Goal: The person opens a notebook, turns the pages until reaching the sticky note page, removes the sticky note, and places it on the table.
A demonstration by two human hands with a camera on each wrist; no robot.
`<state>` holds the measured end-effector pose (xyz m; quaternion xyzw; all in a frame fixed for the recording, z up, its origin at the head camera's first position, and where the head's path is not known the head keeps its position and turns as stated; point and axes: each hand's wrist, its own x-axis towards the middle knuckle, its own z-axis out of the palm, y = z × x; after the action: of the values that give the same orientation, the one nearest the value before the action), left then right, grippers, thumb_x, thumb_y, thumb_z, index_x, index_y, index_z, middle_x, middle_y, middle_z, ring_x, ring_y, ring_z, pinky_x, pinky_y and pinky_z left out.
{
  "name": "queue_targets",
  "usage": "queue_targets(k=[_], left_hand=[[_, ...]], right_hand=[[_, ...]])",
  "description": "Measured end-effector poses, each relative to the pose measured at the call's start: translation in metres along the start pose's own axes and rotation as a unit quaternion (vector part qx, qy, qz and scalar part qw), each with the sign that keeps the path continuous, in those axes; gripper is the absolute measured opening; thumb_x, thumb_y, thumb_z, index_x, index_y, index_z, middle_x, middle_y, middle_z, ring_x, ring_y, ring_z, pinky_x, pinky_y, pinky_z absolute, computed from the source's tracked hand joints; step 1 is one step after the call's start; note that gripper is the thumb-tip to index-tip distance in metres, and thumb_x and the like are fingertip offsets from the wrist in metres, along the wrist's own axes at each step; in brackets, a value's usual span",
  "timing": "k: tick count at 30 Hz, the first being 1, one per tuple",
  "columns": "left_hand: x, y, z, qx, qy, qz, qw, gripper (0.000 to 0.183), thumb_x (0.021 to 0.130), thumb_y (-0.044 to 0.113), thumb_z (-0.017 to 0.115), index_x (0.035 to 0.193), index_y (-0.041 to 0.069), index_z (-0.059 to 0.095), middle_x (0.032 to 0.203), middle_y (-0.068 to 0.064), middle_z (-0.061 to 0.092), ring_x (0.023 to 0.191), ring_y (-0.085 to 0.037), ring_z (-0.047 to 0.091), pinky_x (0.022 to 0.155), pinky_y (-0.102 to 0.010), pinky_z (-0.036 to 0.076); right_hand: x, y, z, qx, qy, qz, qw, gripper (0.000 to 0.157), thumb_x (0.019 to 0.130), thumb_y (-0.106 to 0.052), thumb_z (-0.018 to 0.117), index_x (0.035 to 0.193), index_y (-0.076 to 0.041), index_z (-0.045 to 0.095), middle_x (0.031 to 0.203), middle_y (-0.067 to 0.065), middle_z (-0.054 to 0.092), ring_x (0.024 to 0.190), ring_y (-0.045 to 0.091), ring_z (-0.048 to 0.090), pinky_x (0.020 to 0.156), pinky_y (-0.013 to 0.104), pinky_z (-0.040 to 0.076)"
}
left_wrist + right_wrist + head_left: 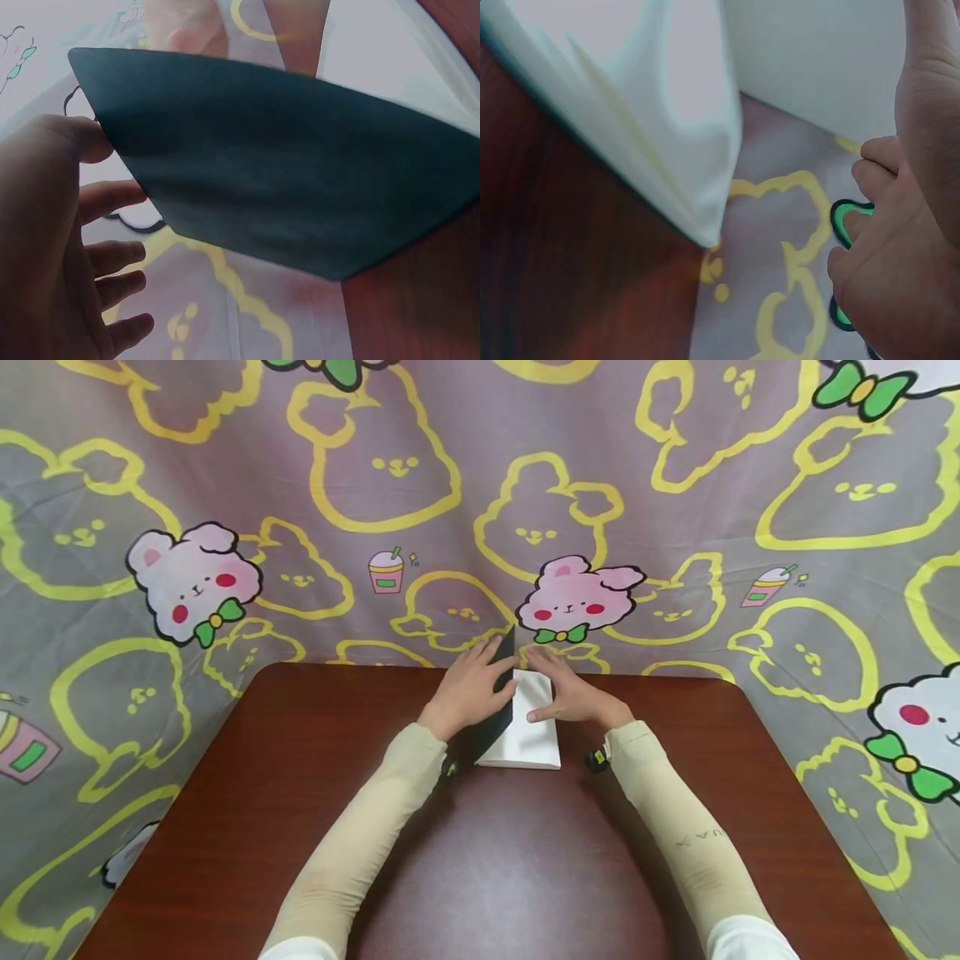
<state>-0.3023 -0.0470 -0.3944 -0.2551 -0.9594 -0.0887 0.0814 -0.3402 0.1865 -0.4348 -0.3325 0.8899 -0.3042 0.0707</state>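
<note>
A book with a dark cover [495,727] and white pages [528,739] lies on the table, its front cover standing up steeply at the left. My left hand [468,689] is beside this raised cover, its thumb and index finger right at the cover's free edge. In the left wrist view the cover [277,165] spans the middle, and the other fingers [116,289] are spread apart from it. My right hand [573,693] is over the right side of the pages, fingers relaxed, holding nothing. The right wrist view shows the page block [652,112] to the left of that hand [900,225].
The brown wooden table [300,760] extends around the book. A patterned cloth curtain [420,493] with cartoon animals hangs close behind the table's far edge and along both sides. A small dark wrist device [597,758] shows under the right sleeve.
</note>
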Motion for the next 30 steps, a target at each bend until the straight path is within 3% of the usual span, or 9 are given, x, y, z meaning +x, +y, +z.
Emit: queue_targets(k=[5, 18, 30], left_hand=[[-0.009, -0.014, -0.005, -0.012, 0.002, -0.005, 0.9999, 0.054, 0.105, 0.047, 0.045, 0.151, 0.02, 0.052, 0.166, -0.011, 0.031, 0.154, -0.034, 0.026, 0.123, -0.053, 0.027], [-0.034, -0.05, -0.023, -0.007, -0.001, -0.002, 1.0, 0.052, 0.106, 0.042, 0.045, 0.153, 0.02, 0.049, 0.168, -0.011, 0.026, 0.156, -0.033, 0.021, 0.125, -0.052, 0.02], [-0.062, -0.094, -0.026, -0.063, -0.009, -0.007, 0.9979, 0.053, 0.106, 0.039, 0.046, 0.154, 0.015, 0.047, 0.168, -0.016, 0.024, 0.155, -0.04, 0.017, 0.125, -0.056, 0.017]], right_hand=[[-0.006, 0.007, 0.007, -0.014, -0.011, 0.018, 1.0, 0.121, 0.076, -0.036, 0.09, 0.163, -0.003, 0.013, 0.171, 0.016, 0.006, 0.155, 0.046, -0.007, 0.119, 0.072, 0.004], [-0.017, 0.03, 0.024, -0.054, -0.055, 0.074, 0.994, 0.124, 0.075, -0.047, 0.089, 0.162, 0.001, 0.014, 0.169, 0.022, 0.011, 0.154, 0.049, -0.002, 0.121, 0.069, 0.006], [-0.029, 0.033, 0.029, -0.053, -0.095, 0.088, 0.99, 0.132, 0.07, -0.051, 0.091, 0.162, 0.001, 0.012, 0.17, 0.02, 0.009, 0.155, 0.047, -0.004, 0.121, 0.068, 0.002]])
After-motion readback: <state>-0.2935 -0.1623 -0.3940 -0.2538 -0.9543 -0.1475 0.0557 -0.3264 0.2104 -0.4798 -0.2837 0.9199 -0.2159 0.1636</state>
